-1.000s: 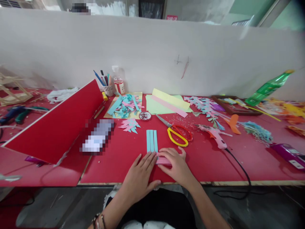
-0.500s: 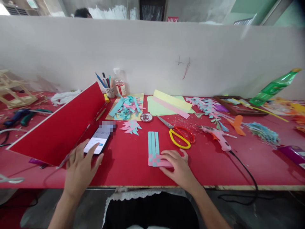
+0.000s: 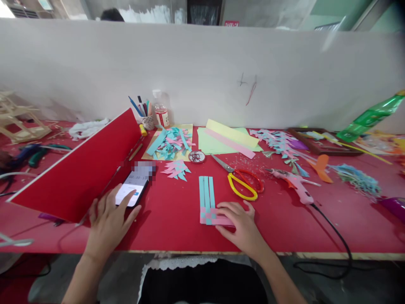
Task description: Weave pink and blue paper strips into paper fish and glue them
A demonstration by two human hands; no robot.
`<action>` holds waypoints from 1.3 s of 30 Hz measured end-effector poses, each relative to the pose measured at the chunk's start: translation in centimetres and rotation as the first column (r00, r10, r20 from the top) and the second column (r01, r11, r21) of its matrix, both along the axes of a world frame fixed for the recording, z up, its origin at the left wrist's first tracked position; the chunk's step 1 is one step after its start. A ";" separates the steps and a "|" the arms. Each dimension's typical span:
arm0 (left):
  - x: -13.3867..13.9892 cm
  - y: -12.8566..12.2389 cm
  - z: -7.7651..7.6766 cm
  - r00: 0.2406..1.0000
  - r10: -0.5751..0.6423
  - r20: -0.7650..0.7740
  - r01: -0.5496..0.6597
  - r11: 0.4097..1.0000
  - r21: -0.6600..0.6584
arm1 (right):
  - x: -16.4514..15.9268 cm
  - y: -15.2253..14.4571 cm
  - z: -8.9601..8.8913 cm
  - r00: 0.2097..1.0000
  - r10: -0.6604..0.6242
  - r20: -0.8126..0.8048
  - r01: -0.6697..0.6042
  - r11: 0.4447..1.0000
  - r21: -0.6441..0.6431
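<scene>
My left hand (image 3: 110,217) is spread over the lower part of a phone (image 3: 135,185), a fingertip at its lit screen. Under my right hand (image 3: 238,219) lies a small weave of blue and pink paper strips (image 3: 207,200); my fingers rest on the pink strips at its right, slightly apart. Blue strips point away from me, and pink ones cross them at the near end. Just beyond that hand are scissors (image 3: 242,185) with one red and one yellow handle. A small stack of pointed woven paper pieces (image 3: 176,169) lies between the phone and the scissors.
A red board (image 3: 85,169) leans upright at left. Paper scraps (image 3: 174,143), a round badge (image 3: 196,157) and coloured sheets (image 3: 228,141) lie further back. To the right are a pink glue gun (image 3: 294,183) with its cord and a tilted green bottle (image 3: 370,118).
The view has shifted slightly, so everything sits a little differently in the picture. Both hands keep nearly the same places, left at the phone and right on the paper strips.
</scene>
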State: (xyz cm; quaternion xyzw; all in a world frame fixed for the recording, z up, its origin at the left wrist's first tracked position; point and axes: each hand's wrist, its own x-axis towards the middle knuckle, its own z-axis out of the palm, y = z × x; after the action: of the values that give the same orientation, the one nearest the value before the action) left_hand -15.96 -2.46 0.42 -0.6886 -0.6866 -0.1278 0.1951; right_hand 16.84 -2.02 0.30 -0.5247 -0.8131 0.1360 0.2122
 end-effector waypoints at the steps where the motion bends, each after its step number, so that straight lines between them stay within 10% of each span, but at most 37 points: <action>1: 0.1 0.0 0.1 1.000 0.003 0.005 -0.003 1.000 0.005 | 0.0 0.0 0.0 1.000 -0.002 -0.004 0.002 1.000 -0.009; 9: 3.9 0.4 0.4 0.961 -0.183 0.208 0.190 0.982 -0.015 | 0.0 0.1 -0.1 0.999 -0.013 0.050 0.013 1.000 0.007; 17: 12.7 -0.9 0.2 0.703 -0.520 0.485 0.667 0.719 -0.196 | -0.1 0.0 0.0 1.000 -0.013 0.020 0.013 1.000 0.001; 39: 13.2 0.0 -0.3 0.653 -0.526 0.544 0.714 0.668 -0.210 | 0.0 0.2 -0.4 0.999 -0.002 0.053 0.002 1.000 0.012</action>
State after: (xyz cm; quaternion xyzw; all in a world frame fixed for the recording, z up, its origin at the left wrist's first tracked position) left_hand -2.74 -2.46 0.14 -0.8616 -0.4372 -0.1940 -0.1699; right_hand 16.87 -1.83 -0.12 -0.5277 -0.8187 0.1171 0.1938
